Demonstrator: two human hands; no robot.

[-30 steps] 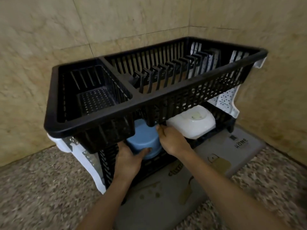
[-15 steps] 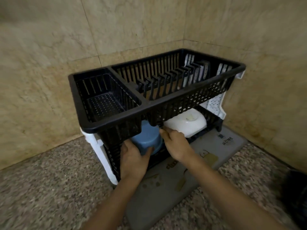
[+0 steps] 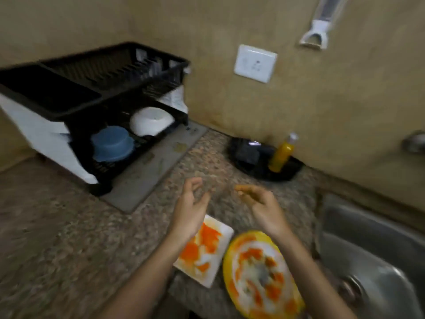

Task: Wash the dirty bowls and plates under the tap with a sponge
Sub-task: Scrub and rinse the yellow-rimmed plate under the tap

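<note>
Speckled stone worktop [image 3: 69, 238], steel sink [image 3: 368, 238] at its right edge, orange-smeared round yellow plate [image 3: 257, 286] and square white plate [image 3: 211, 245] at the front edge. The left hand [image 3: 190, 203] and right hand [image 3: 259, 206] hover, each grip loose, empty. Washing not started imo; next, grab one.

The left hand [image 3: 190, 208] and right hand [image 3: 259, 203] have left the blue bowl [image 3: 112, 143] in the rack [image 3: 69, 88] and hover, seemingly empty, near the front edge of the counter [image 3: 69, 226].

A black 2-tier rack [image 3: 92, 72] stands on a grey mat [image 3: 147, 178] on the counter [image 3: 57, 226], with a wall socket [image 3: 255, 63] to its right and, lower right, a yellow bottle [image 3: 281, 155] in a black tray [image 3: 293, 168].
</note>
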